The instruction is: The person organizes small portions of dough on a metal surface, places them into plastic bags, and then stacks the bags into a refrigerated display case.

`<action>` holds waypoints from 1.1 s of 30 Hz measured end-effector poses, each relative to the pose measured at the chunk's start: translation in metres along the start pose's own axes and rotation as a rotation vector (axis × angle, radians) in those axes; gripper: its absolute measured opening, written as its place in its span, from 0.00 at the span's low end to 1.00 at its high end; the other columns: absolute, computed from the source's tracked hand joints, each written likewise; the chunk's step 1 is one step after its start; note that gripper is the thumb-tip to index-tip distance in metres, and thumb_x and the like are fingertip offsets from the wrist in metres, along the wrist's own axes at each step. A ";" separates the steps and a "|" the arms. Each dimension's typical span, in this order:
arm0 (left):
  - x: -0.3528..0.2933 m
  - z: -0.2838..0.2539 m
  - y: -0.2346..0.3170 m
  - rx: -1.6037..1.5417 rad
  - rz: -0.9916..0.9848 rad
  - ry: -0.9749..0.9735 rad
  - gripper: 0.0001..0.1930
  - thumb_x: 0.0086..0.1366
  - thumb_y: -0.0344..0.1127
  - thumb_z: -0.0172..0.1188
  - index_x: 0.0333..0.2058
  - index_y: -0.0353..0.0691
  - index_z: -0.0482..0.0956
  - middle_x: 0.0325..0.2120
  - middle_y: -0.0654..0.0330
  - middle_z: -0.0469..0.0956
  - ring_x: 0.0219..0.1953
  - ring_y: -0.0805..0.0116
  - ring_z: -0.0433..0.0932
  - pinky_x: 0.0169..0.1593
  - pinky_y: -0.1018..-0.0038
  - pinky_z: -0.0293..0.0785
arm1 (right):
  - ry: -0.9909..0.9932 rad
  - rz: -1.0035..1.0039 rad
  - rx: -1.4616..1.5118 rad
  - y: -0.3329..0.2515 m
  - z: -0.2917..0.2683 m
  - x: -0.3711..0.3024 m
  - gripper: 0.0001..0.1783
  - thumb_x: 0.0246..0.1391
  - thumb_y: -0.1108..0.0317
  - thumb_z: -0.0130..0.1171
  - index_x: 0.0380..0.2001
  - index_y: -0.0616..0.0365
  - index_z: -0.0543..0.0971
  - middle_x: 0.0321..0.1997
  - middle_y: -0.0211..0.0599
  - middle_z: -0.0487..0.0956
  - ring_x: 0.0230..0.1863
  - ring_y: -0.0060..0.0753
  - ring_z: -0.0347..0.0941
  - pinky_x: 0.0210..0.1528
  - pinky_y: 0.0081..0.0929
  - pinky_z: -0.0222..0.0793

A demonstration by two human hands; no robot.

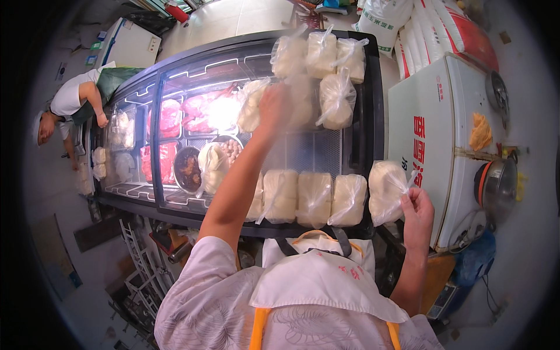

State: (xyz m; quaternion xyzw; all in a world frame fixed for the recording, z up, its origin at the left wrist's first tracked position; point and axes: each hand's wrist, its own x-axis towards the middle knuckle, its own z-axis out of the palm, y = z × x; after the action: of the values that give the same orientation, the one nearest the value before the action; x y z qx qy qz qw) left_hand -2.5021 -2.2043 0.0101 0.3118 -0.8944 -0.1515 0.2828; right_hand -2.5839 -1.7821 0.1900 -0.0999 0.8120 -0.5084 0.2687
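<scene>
"What's the surface, and what's around it?"
"A black-rimmed display case [378,119], meat [199,111] towards its left, 3 bags [321,55] along its far right edge. A white freezer [417,157] stands right, sacks [429,32] far right, a co-worker [73,102] left."
"And each grip?"
"Right hand [417,213]: pinching a clear bag's neck [407,185], near right corner. Left hand [275,108]: blurred beside a pale bag [251,108]; can't tell."

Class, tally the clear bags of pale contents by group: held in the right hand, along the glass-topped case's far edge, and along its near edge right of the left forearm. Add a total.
Held bag, in the right hand: 1
Far-edge bags: 3
Near-edge bags, one partly behind the left forearm: 4
Total: 8
</scene>
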 end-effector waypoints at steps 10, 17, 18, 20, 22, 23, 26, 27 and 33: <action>0.002 -0.017 -0.018 0.172 -0.042 -0.133 0.13 0.72 0.40 0.61 0.35 0.35 0.78 0.32 0.45 0.80 0.40 0.41 0.78 0.45 0.48 0.73 | 0.003 0.013 0.022 -0.005 -0.004 0.001 0.05 0.71 0.72 0.59 0.43 0.63 0.76 0.38 0.26 0.76 0.39 0.17 0.69 0.46 0.20 0.69; 0.003 0.016 0.095 0.053 0.020 -0.111 0.21 0.71 0.50 0.63 0.37 0.34 0.80 0.37 0.46 0.80 0.44 0.46 0.78 0.48 0.51 0.72 | 0.021 0.006 0.028 0.008 -0.010 0.003 0.04 0.70 0.73 0.59 0.43 0.62 0.76 0.38 0.25 0.75 0.39 0.16 0.69 0.47 0.20 0.68; 0.007 0.027 0.111 0.108 -0.020 -0.183 0.21 0.71 0.51 0.62 0.37 0.34 0.81 0.36 0.46 0.80 0.43 0.47 0.78 0.48 0.51 0.72 | 0.024 0.010 0.021 0.009 -0.009 0.006 0.04 0.70 0.73 0.59 0.43 0.62 0.76 0.38 0.25 0.75 0.39 0.16 0.69 0.47 0.20 0.68; 0.015 0.044 0.125 0.149 -0.077 -0.291 0.22 0.71 0.53 0.61 0.37 0.34 0.82 0.35 0.47 0.82 0.43 0.47 0.80 0.48 0.52 0.72 | 0.032 0.019 0.021 0.009 -0.009 0.009 0.04 0.70 0.73 0.59 0.43 0.62 0.76 0.38 0.25 0.75 0.39 0.17 0.69 0.47 0.20 0.68; 0.017 0.062 0.122 0.129 -0.117 -0.363 0.23 0.71 0.53 0.60 0.37 0.35 0.83 0.33 0.46 0.84 0.42 0.46 0.82 0.47 0.52 0.73 | 0.031 0.029 0.035 0.008 -0.008 0.010 0.04 0.70 0.73 0.60 0.43 0.62 0.76 0.38 0.25 0.75 0.39 0.17 0.69 0.47 0.20 0.68; 0.011 0.078 0.105 0.080 -0.110 -0.301 0.18 0.71 0.48 0.60 0.34 0.36 0.83 0.32 0.47 0.85 0.40 0.46 0.83 0.45 0.52 0.74 | 0.019 0.013 0.034 0.006 -0.007 0.011 0.04 0.70 0.73 0.60 0.43 0.62 0.76 0.38 0.25 0.75 0.39 0.17 0.69 0.47 0.20 0.69; 0.013 0.075 0.095 0.011 -0.081 -0.234 0.15 0.71 0.43 0.59 0.33 0.37 0.81 0.32 0.46 0.84 0.39 0.44 0.82 0.45 0.48 0.75 | 0.013 -0.007 0.047 0.003 -0.002 0.020 0.04 0.69 0.74 0.60 0.42 0.62 0.76 0.38 0.26 0.76 0.39 0.17 0.70 0.47 0.21 0.69; 0.014 0.071 0.090 -0.008 -0.077 -0.209 0.14 0.71 0.42 0.59 0.33 0.37 0.80 0.32 0.46 0.84 0.39 0.43 0.82 0.45 0.47 0.74 | -0.001 -0.016 0.050 0.001 0.001 0.026 0.04 0.69 0.74 0.60 0.42 0.62 0.76 0.38 0.26 0.76 0.39 0.17 0.70 0.47 0.21 0.69; 0.021 0.042 0.060 -0.024 -0.071 -0.173 0.13 0.72 0.40 0.60 0.32 0.36 0.77 0.31 0.44 0.82 0.37 0.37 0.80 0.43 0.44 0.73 | -0.055 -0.045 0.141 -0.015 0.036 0.069 0.04 0.69 0.73 0.60 0.41 0.63 0.77 0.37 0.26 0.77 0.39 0.17 0.72 0.47 0.20 0.71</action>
State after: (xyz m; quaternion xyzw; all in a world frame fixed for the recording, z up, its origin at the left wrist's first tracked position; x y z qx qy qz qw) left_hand -2.5694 -2.1679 0.0125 0.3256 -0.9020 -0.1986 0.2025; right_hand -2.6242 -1.8467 0.1678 -0.1130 0.7639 -0.5675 0.2858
